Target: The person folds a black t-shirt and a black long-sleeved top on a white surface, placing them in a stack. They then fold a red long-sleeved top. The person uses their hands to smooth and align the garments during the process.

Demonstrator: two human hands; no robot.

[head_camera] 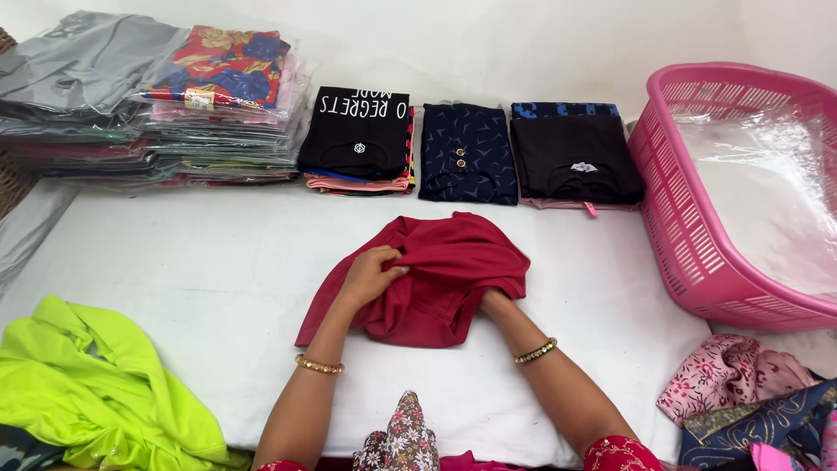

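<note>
White worktop (218, 288) spans the view; a white cloth covers it.

Pink plastic basket (697, 218) at right edge, lined with clear plastic film.

Far left rear: stack of bagged garments (157, 105), floral packet uppermost.

Rear centre, 3 folded piles in a row: black shirt (357, 131), navy patterned shirt (466, 153), black shirt with blue collar band (571, 157).

Neon yellow-green garment (96, 384) lies loose at near left. Pink floral cloth (724, 375) and dark blue cloth (758, 427) heaped at near right.

Dark red garment (436, 279) sits mid-worktop, crumpled, just in front of the folded row.

Left hand (370, 275) rests on top of the red garment, fingers curled tight around a bunched fold. Right hand (493, 301) is tucked under the garment's right edge; fingers hidden by cloth, so cannot tell their spread.

1 gold bangle on each wrist.
</note>
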